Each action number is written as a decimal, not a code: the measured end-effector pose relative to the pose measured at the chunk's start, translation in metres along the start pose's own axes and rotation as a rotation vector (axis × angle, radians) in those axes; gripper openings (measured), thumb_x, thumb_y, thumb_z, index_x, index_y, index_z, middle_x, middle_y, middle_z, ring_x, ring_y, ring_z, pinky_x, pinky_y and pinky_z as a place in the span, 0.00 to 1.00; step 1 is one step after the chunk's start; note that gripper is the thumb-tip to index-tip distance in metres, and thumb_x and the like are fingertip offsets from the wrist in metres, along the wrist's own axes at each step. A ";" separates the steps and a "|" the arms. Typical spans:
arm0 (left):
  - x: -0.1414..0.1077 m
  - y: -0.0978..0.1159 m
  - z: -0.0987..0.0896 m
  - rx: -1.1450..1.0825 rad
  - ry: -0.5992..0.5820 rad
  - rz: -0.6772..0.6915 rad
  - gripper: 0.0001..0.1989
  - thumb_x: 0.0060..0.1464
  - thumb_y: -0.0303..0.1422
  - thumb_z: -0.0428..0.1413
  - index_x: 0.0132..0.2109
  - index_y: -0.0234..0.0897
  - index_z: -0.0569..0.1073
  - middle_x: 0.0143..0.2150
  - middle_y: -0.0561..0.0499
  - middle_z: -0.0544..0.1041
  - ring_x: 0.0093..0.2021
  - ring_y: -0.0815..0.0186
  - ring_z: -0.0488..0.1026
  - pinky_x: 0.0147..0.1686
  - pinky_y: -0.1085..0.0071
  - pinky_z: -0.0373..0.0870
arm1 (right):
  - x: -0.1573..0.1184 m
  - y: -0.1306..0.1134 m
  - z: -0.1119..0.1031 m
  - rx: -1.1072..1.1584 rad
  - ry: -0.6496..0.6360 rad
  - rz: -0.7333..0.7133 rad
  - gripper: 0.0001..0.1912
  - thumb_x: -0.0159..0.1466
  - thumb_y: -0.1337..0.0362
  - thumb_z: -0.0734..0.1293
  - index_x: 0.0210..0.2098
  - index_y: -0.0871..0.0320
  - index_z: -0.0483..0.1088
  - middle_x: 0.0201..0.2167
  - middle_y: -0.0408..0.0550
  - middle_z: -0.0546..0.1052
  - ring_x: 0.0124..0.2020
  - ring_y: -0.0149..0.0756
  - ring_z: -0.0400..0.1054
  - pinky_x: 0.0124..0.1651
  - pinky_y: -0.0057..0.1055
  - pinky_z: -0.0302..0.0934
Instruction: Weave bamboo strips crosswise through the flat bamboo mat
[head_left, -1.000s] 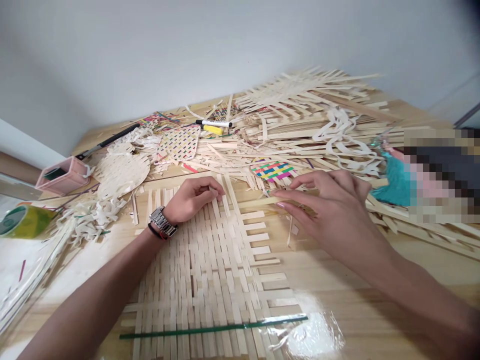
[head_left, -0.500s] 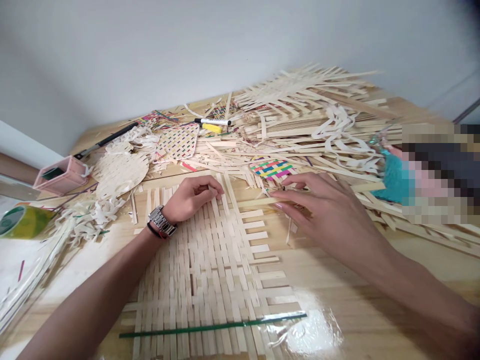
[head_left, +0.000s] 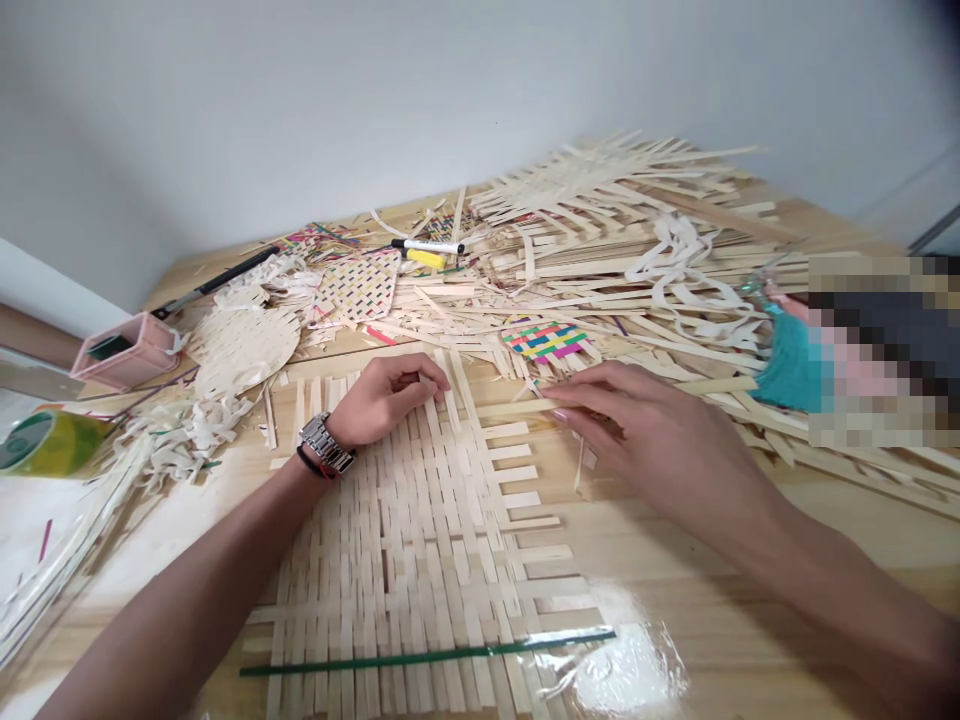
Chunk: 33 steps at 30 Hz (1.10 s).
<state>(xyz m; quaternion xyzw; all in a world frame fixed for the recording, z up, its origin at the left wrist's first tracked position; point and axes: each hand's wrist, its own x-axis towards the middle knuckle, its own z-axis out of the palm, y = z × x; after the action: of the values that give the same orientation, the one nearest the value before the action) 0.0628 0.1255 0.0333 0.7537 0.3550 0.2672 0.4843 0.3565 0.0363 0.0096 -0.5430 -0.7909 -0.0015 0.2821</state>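
Observation:
A pale mat (head_left: 390, 560) of flat strips, which look like bamboo, lies in front of me with loose ends along its sides. My left hand (head_left: 390, 398), with a watch on its wrist, rests at the mat's far edge. Its fingers are curled at the upright strips, and whatever they grip is hidden. My right hand (head_left: 637, 410) pinches a flat pale strip (head_left: 514, 408) between thumb and fingers to the right of the mat. That strip runs level into the mat's far right corner. A dark green strip (head_left: 427, 657) lies across the near part of the mat.
Loose strips (head_left: 585, 270) are heaped along the back. A colourful woven piece (head_left: 547, 340) lies beyond my right hand. Farther left are a patterned woven piece (head_left: 356, 285), a marker (head_left: 427, 245), a round woven piece (head_left: 244, 345), a pink basket (head_left: 124, 350) and a tape roll (head_left: 52, 442).
My right hand has dipped slightly and its fingers have drawn closer together on the strip. My left hand and the mat have stayed nearly still.

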 end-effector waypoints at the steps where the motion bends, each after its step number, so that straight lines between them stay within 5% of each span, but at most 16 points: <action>1: 0.000 0.000 0.000 -0.002 0.000 -0.003 0.08 0.63 0.33 0.56 0.40 0.35 0.80 0.35 0.49 0.81 0.33 0.67 0.75 0.34 0.70 0.70 | 0.000 0.000 0.000 0.005 -0.001 -0.003 0.11 0.74 0.62 0.66 0.46 0.54 0.81 0.46 0.48 0.83 0.42 0.41 0.78 0.36 0.38 0.67; 33: 0.000 -0.002 0.000 0.007 0.015 -0.005 0.09 0.64 0.34 0.56 0.40 0.36 0.80 0.35 0.48 0.82 0.33 0.66 0.76 0.35 0.70 0.71 | 0.004 0.002 0.002 0.221 0.001 -0.017 0.12 0.74 0.62 0.65 0.50 0.52 0.80 0.44 0.51 0.81 0.44 0.43 0.77 0.46 0.42 0.71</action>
<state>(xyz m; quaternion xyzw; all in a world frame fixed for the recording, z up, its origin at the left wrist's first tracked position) 0.0626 0.1261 0.0319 0.7526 0.3612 0.2704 0.4796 0.3563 0.0411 0.0094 -0.5017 -0.7907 0.0830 0.3408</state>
